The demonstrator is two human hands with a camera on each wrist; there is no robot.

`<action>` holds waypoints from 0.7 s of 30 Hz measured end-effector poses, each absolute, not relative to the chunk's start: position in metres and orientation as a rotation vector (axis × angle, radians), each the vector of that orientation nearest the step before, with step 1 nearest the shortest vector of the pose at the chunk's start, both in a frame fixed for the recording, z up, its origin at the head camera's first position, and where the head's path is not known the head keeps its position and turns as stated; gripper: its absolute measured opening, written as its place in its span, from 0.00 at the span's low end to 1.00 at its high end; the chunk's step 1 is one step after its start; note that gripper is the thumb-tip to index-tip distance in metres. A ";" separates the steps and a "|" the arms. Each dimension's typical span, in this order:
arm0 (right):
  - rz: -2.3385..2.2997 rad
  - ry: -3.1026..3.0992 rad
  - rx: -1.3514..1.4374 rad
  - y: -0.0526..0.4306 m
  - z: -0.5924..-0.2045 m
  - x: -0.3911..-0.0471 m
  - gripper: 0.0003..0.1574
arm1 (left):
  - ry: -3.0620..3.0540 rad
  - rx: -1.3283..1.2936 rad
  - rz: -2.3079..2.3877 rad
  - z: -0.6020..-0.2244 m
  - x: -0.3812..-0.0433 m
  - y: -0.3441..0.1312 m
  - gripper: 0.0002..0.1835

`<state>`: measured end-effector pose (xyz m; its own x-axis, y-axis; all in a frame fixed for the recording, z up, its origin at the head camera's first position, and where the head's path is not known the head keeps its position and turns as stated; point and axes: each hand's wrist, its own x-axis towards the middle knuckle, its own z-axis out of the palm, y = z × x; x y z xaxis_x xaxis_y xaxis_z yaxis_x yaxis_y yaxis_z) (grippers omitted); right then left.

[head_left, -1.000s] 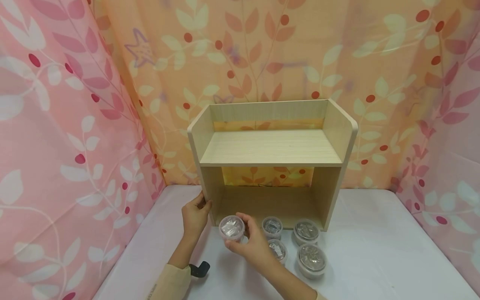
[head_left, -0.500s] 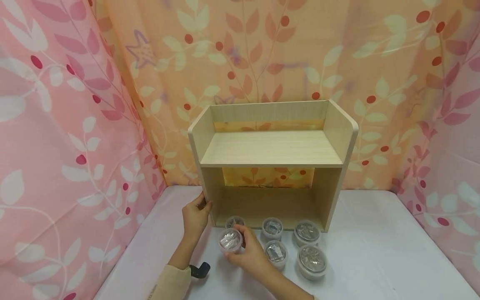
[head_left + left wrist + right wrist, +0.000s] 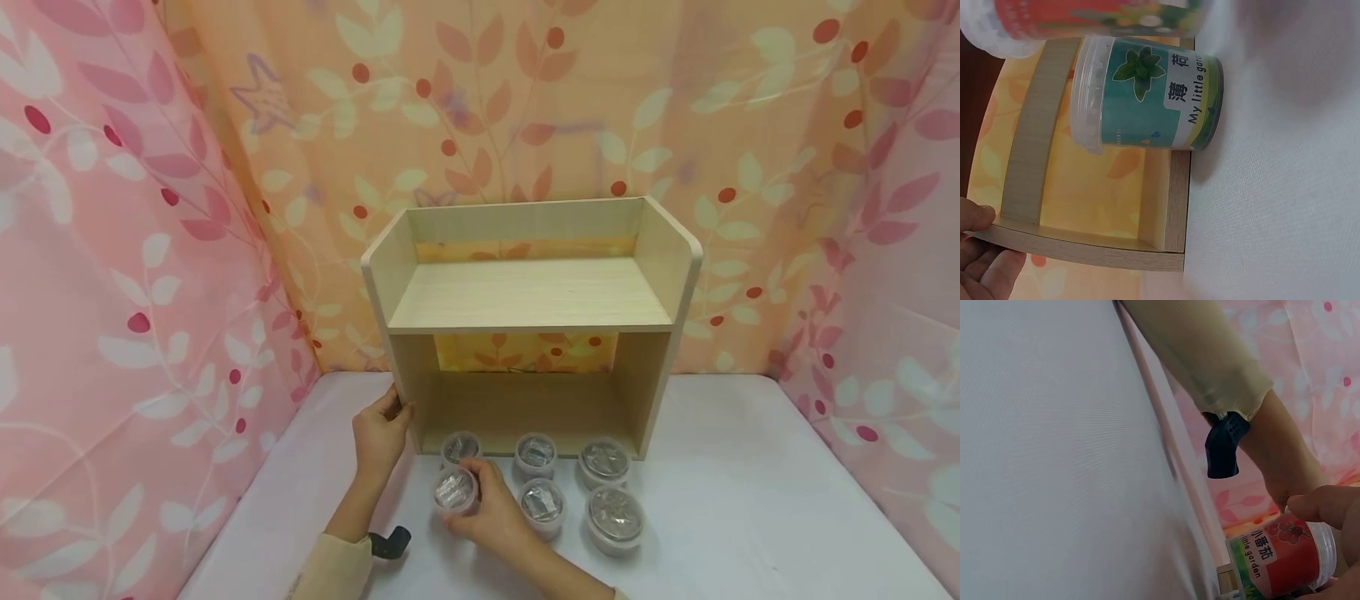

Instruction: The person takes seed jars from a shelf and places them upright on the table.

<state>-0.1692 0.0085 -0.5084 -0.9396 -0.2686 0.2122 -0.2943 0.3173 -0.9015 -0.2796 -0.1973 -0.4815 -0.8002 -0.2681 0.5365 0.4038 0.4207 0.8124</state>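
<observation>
My left hand (image 3: 381, 435) grips the left side panel of a pale wooden shelf (image 3: 531, 296), thumb on one face and fingers on the other, as the left wrist view shows. My right hand (image 3: 495, 512) holds a small tub by its sides, a clear-lidded one with a red tomato label (image 3: 1282, 556). In the head view this held tub (image 3: 453, 490) is low over the tabletop, just in front of another tub (image 3: 460, 446). The left wrist view shows a green mint label on a tub (image 3: 1147, 94) standing upright beside the shelf's bottom board.
Right of the held tub, several more clear-lidded tubs stand in two rows before the shelf, including a small front one (image 3: 542, 507) and a wider one (image 3: 615, 518). A white cloth (image 3: 750, 500) covers the table. Flowered curtains (image 3: 135, 250) enclose it.
My right hand has brought the held tub back toward me and lower, uncovering the tub behind it. My left hand keeps its grip on the shelf. The head view has shifted slightly.
</observation>
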 end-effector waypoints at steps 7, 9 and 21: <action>1.664 -2.590 0.503 0.007 -0.516 -0.169 0.51 | -2.066 -0.110 -1.424 -0.481 -0.279 -0.198 0.23; 1.650 -2.591 0.500 0.007 -0.517 -0.169 0.51 | -2.066 -0.108 -1.426 -0.481 -0.279 -0.198 0.23; 1.681 -2.595 0.495 0.007 -0.525 -0.169 0.49 | -2.075 -0.137 -1.400 -0.481 -0.278 -0.197 0.23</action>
